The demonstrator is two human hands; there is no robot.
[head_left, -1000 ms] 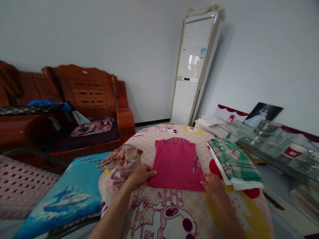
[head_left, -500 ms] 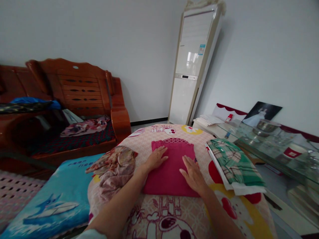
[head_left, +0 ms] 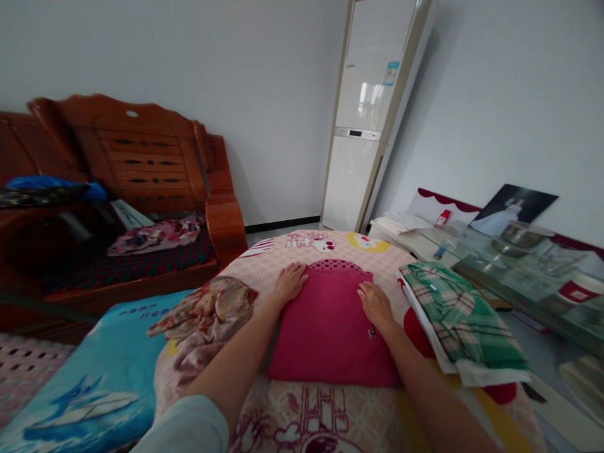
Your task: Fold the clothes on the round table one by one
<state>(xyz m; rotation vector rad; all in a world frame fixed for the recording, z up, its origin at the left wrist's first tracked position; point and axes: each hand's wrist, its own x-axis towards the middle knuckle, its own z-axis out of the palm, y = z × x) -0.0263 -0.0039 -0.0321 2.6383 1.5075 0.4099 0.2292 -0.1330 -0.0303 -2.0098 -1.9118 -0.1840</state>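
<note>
A folded magenta garment (head_left: 330, 333), its neckline edged with openwork trim, lies flat on the patterned cloth (head_left: 264, 402) in front of me. My left hand (head_left: 290, 283) rests at its upper left corner, fingers laid out over the edge. Along the upper right edge, my right hand (head_left: 376, 305) lies with its fingers slightly bent on the fabric. Neither hand lifts the garment. To the left is a crumpled patterned garment (head_left: 217, 314), partly behind my left forearm. At the right is a folded green plaid garment (head_left: 465, 308) with a white layer under it.
Beyond the cloth stand a wooden armchair (head_left: 141, 157) with clothes on its seat and a tall white air conditioner (head_left: 353, 170). A glass shelf (head_left: 528, 283) with bowls and glasses runs along the right. A blue printed cloth (head_left: 94, 384) lies at lower left.
Both hands have moved outward from the middle of the magenta garment to its upper left and right edges. The garment appears spread wider, and the view has shifted slightly.
</note>
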